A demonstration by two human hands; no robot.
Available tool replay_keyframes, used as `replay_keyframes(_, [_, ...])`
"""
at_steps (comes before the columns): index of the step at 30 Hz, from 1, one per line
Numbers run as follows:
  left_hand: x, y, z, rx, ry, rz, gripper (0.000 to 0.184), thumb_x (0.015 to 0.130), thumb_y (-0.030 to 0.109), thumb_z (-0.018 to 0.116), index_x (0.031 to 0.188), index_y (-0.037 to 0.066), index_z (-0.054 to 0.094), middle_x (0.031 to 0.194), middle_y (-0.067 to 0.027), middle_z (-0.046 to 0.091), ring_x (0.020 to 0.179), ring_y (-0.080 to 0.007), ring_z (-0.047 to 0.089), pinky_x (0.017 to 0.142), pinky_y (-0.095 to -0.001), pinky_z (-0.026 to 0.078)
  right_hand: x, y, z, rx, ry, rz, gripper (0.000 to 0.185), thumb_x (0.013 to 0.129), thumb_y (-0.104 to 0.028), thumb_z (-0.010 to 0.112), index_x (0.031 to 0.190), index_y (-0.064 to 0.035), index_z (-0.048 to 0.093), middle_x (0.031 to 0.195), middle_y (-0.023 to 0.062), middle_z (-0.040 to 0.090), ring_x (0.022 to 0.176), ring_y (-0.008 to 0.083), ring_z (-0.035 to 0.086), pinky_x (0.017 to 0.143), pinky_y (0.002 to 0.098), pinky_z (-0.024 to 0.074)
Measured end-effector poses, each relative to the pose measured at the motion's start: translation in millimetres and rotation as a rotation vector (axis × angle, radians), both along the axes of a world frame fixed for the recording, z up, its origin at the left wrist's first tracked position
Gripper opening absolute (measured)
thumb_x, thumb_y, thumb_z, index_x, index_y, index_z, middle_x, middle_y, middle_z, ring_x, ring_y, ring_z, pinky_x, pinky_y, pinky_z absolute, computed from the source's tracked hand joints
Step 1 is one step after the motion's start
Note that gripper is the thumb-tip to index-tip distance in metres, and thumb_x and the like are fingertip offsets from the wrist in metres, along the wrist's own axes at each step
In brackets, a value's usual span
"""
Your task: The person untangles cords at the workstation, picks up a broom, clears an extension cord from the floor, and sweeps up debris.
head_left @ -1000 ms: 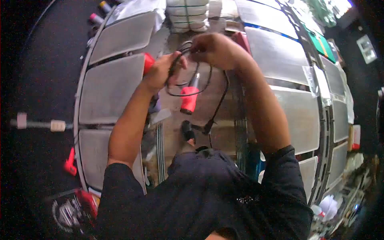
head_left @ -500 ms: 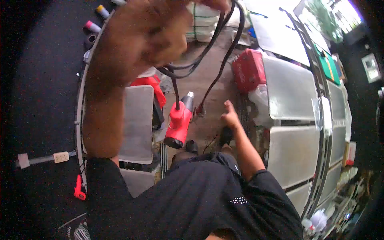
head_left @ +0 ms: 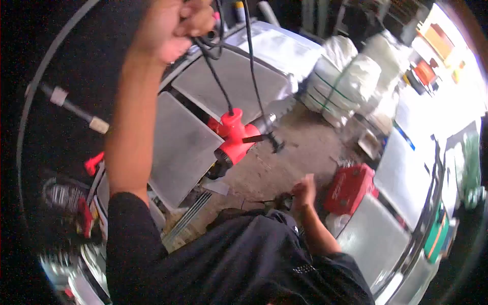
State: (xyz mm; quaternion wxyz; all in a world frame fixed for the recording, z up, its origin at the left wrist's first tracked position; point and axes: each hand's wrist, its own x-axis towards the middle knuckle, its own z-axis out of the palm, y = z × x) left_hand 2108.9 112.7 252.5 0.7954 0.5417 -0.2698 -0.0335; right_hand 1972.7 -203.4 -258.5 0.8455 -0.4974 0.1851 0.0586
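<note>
Head view: clenching black cord (head_left: 216, 76) in the raised left hand (head_left: 185, 30), seemingly to dangle the red heat gun (head_left: 236, 141) above the floor (head_left: 290, 162), with right hand (head_left: 304, 191) lowered to its near right, grip unclear.

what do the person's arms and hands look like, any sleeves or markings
The left hand and right hand wear no gloves. The black top has short sleeves that leave the forearms bare; small white marks show on its front, near the right sleeve.
</note>
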Motion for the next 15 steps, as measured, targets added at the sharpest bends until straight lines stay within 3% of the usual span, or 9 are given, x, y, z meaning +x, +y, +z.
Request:
replay_keyframes(1, [6,-8,0,0.03,0.068,0.133,0.03,0.094,0.035,0.043,0.094,0.008,0.057,0.05,0.005,0.029,0.036,-0.0074,0.024,0.041,-0.0241,0.025,27,-15,107,0.159,0.104,-0.106,0.034,0.093,-0.044,0.044,0.085,-0.0127,0.056,0.068,0.0019,0.052,0.065,0.0132,0.051,0.053,0.0254,0.0406])
replay_keyframes(3, [11,-16,2,0.047,0.058,0.115,0.029,0.095,0.034,0.042,0.095,0.009,0.056,0.05,0.0052,0.03,0.037,-0.0073,0.025,0.041,-0.0234,0.026,95,-48,139,-0.345,-0.2,-0.089,0.028,0.092,-0.036,0.049,0.082,-0.0101,0.054,0.065,0.0062,0.05,0.063,0.016,0.052,0.052,0.0294,0.0415])
replay_keyframes(5, [22,-36,7,0.096,0.002,0.189,0.027,0.095,0.032,0.042,0.098,0.008,0.054,0.052,0.0047,0.031,0.038,-0.0068,0.026,0.04,-0.0228,0.026,144,-25,245,-1.016,-0.799,-0.002,0.025,0.09,-0.028,0.052,0.082,-0.0043,0.05,0.065,0.0132,0.049,0.06,0.0237,0.053,0.055,0.0355,0.0429])
replay_keyframes(6, [30,-46,11,0.16,-0.026,0.292,0.025,0.095,0.03,0.042,0.101,0.007,0.052,0.054,0.0035,0.033,0.04,-0.0061,0.028,0.04,-0.0229,0.025,148,-5,309,-0.963,-0.682,0.21,0.023,0.088,-0.021,0.054,0.084,0.0007,0.048,0.07,0.019,0.052,0.062,0.034,0.054,0.059,0.0395,0.044])
replay_keyframes(8, [41,-62,14,0.373,-0.079,0.369,0.025,0.096,0.027,0.041,0.103,0.005,0.05,0.058,0.0027,0.038,0.044,-0.0061,0.034,0.042,-0.023,0.029,161,11,387,-1.232,-0.872,0.604,0.021,0.086,-0.02,0.057,0.086,-0.0002,0.051,0.074,0.0193,0.058,0.066,0.0384,0.054,0.06,0.039,0.0443])
replay_keyframes(9, [44,-66,13,0.513,-0.112,0.437,0.025,0.096,0.027,0.041,0.103,0.005,0.05,0.06,0.0026,0.041,0.047,-0.0064,0.036,0.043,-0.0227,0.032,162,23,418,-1.098,-1.171,0.653,0.021,0.084,-0.02,0.06,0.084,-0.0006,0.053,0.072,0.0206,0.058,0.067,0.0389,0.055,0.06,0.0407,0.044])
replay_keyframes(11, [59,-62,0,0.696,-0.311,0.405,0.038,0.093,0.037,0.044,0.111,0.004,0.048,0.073,-0.0013,0.057,0.049,-0.0043,0.041,0.044,-0.0196,0.031,181,49,467,-0.875,-1.27,0.931,0.02,0.083,-0.023,0.058,0.082,-0.0023,0.057,0.07,0.02,0.059,0.065,0.0362,0.058,0.061,0.042,0.0449])
replay_keyframes(12, [59,-65,-10,0.636,-0.231,0.484,0.034,0.094,0.037,0.043,0.105,0.006,0.051,0.071,-0.0022,0.057,0.052,-0.0059,0.046,0.048,-0.0203,0.034,191,61,490,-1.051,-1.422,0.634,0.015,0.083,-0.017,0.063,0.085,-0.002,0.061,0.072,0.0038,0.062,0.069,0.0101,0.058,0.065,0.0265,0.0459])
replay_keyframes(15, [72,-33,-40,0.329,-0.091,0.145,0.03,0.093,0.036,0.044,0.099,0.007,0.053,0.069,-0.0027,0.057,0.056,-0.0101,0.05,0.05,-0.0227,0.038,267,108,535,-0.933,-1.477,0.692,0.021,0.084,-0.022,0.06,0.085,-0.001,0.061,0.077,0.0069,0.064,0.075,0.0133,0.061,0.069,0.0264,0.0463])
